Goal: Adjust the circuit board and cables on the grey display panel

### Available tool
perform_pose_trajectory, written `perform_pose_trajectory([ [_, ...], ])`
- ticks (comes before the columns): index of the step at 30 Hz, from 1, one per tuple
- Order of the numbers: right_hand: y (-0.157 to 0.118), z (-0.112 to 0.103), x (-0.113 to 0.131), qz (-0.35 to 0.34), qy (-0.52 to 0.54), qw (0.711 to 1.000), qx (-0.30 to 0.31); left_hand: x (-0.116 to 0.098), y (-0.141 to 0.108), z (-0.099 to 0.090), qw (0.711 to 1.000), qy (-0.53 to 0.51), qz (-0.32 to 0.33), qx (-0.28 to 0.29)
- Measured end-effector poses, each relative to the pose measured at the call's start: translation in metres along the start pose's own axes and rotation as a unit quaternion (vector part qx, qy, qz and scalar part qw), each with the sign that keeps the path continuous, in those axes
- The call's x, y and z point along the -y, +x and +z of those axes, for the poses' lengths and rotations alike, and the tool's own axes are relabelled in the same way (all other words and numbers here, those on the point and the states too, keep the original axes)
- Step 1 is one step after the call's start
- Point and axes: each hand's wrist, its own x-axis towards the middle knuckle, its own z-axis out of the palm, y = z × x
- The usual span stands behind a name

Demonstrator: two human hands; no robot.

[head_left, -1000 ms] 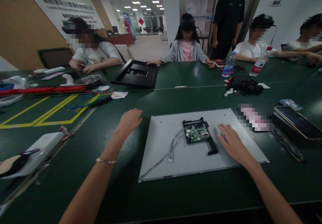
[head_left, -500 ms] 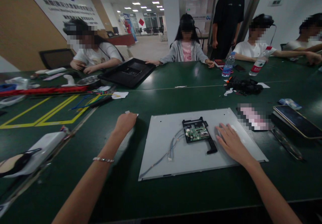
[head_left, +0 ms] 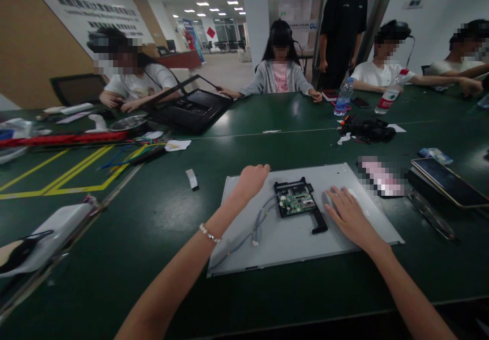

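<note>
A flat grey metal panel (head_left: pixel 282 256) lies on the green table. On it sits a black plastic bracket (head_left: pixel 320 221) carrying a green circuit board (head_left: pixel 296 203), and a grey cable (head_left: pixel 257 220) runs from the board to the panel's near left. My right hand (head_left: pixel 346 212) rests on the panel's right part, fingers stretched out, just right of the bracket. Over the panel's far left part is my left hand (head_left: pixel 250 183), left of the bracket; its fingers bend away from me and are mostly hidden. A small white strip (head_left: pixel 191 179) lies on the table left of the panel.
Right of the panel are a pink phone-like item (head_left: pixel 382 177), glasses (head_left: pixel 431 215) and a phone (head_left: pixel 453 179). Farther back stand two bottles (head_left: pixel 344 98), near a black tangled bundle (head_left: pixel 369 127). A black frame-like housing (head_left: pixel 194 110) lies far left, where a co-worker's hand (head_left: pixel 229 92) touches it.
My left hand has moved right, from the white strip to above the panel, leaving the strip on the table. A thin black frame has lifted off the far housing. My right hand stays put.
</note>
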Motion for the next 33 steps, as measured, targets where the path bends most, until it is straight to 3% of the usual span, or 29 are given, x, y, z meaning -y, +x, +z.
perform_pose_trajectory([
  [4,0.004,-0.015,0.019,-0.086,0.063,0.994,0.013,-0.038,0.018,-0.006,0.998,-0.021,0.055,-0.005],
  [6,0.005,-0.023,0.031,-0.139,0.097,0.984,0.047,-0.051,0.024,-0.005,0.996,-0.032,0.077,-0.009],
  [9,0.006,-0.028,0.044,-0.164,0.121,0.975,0.090,-0.062,0.030,-0.001,0.993,-0.046,0.106,-0.020],
  [14,0.005,-0.027,0.049,-0.164,0.122,0.976,0.081,-0.067,0.034,0.009,0.990,-0.065,0.119,-0.047],
  [24,0.003,-0.025,0.052,-0.162,0.104,0.978,0.074,-0.070,0.034,0.027,0.982,-0.166,0.080,-0.046],
  [33,0.004,-0.020,0.052,-0.172,0.104,0.978,0.060,-0.073,0.035,0.035,0.980,-0.170,0.083,-0.061],
])
